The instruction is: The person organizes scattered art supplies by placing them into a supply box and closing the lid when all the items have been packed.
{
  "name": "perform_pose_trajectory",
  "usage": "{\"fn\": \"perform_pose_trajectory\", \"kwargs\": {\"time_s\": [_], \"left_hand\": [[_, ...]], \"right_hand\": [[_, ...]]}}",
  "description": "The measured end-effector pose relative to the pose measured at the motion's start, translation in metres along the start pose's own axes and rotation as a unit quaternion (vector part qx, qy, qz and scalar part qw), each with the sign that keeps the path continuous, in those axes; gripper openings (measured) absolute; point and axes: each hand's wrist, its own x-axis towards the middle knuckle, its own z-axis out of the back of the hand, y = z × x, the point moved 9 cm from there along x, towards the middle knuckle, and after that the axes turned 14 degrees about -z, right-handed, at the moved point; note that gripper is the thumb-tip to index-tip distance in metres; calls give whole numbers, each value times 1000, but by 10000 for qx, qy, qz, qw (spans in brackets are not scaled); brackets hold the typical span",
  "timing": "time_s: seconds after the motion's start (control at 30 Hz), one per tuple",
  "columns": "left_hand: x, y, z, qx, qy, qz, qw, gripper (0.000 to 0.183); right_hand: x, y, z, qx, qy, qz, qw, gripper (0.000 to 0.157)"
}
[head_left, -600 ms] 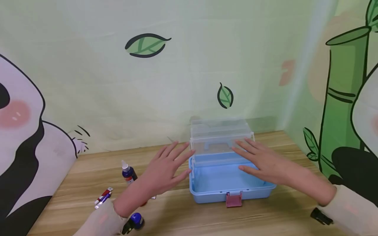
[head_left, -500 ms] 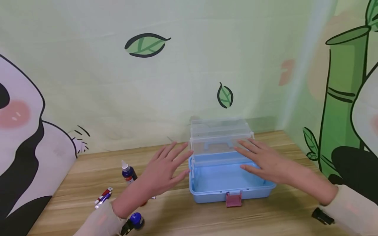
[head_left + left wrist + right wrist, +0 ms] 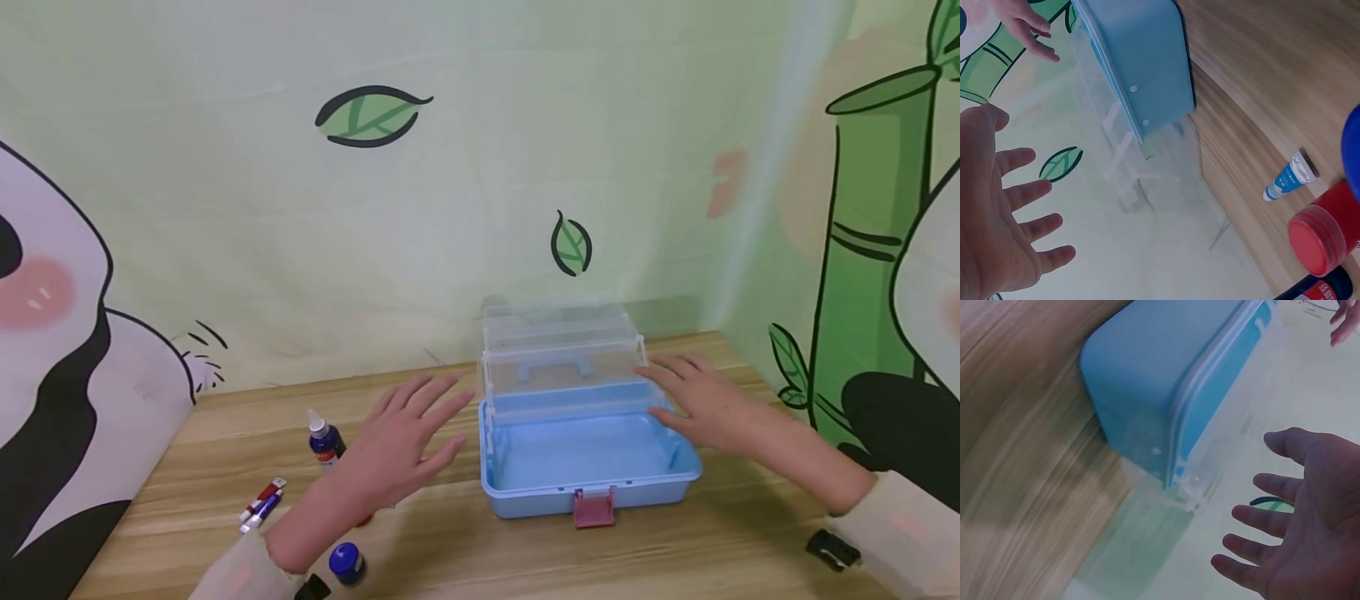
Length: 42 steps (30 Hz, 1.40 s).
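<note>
A light blue plastic box (image 3: 525, 503) stands on the table with its clear lid (image 3: 555, 329) tipped back and its red latch (image 3: 594, 508) hanging down in front. The inside shows only the bare blue floor. My left hand (image 3: 393, 454) hovers left of the box, fingers spread and holding nothing. Over the box's right end is my right hand (image 3: 701, 404), its fingers also spread and nothing in them. Both wrist views show the palms bare, apart from the box wall.
Left of the box stand a dark blue bottle (image 3: 325, 440) with a white nozzle and a blue-lidded jar (image 3: 347, 562). Small red and blue items (image 3: 262, 502) lie farther left. A red jar (image 3: 1319, 237) and a small blue-white tube (image 3: 1290, 177) show in the left wrist view.
My hands have moved apart, the left one leftward and slightly down, the right one rightward, showing more of the box. The box and the other items have stayed put.
</note>
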Motion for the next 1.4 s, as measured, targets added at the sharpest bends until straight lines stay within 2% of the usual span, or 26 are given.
{"fn": "perform_pose_trajectory", "kwargs": {"time_s": [0.2, 0.37, 0.53, 0.6, 0.7, 0.73, 0.87, 0.97, 1.03, 1.2, 1.4], "left_hand": [[-6, -2, 1, -125, -109, 24, 9999, 51], [-9, -1, 3, -102, -183, 45, 9998, 51], [-10, 1, 4, -119, -209, 75, 9997, 50], [-10, 2, 4, -107, -199, 101, 9997, 50], [-11, 4, 6, -91, -217, 155, 9996, 50], [-11, 5, 6, -91, -231, 166, 9996, 50], [-10, 6, 7, -110, -282, 169, 9994, 50], [-9, 6, 8, -122, -273, 189, 9994, 49], [-9, 7, 7, -145, -263, 231, 9993, 49], [-9, 9, 7, -171, -236, 361, 9989, 50], [-9, 9, 9, -199, -266, 371, 9988, 50]], "right_hand": [[4, -22, -7, 190, 223, -523, 9982, 57], [9, -35, -11, 751, 594, -625, 9934, 56], [13, -53, -25, 1419, 1291, -900, 9773, 59], [13, -60, -34, 1662, 1564, -1072, 9677, 61], [12, -69, -47, 2295, 2029, -1335, 9425, 63], [12, -71, -51, 2570, 2193, -1405, 9306, 64], [8, -77, -68, 3666, 2764, -1650, 8729, 68], [5, -81, -80, 4230, 2986, -1726, 8380, 70], [3, -84, -87, 4513, 3062, -1761, 8195, 68], [0, -89, -99, 5075, 3108, -1826, 7826, 68], [-1, -85, -112, 5773, 3265, -1757, 7275, 71]]}}
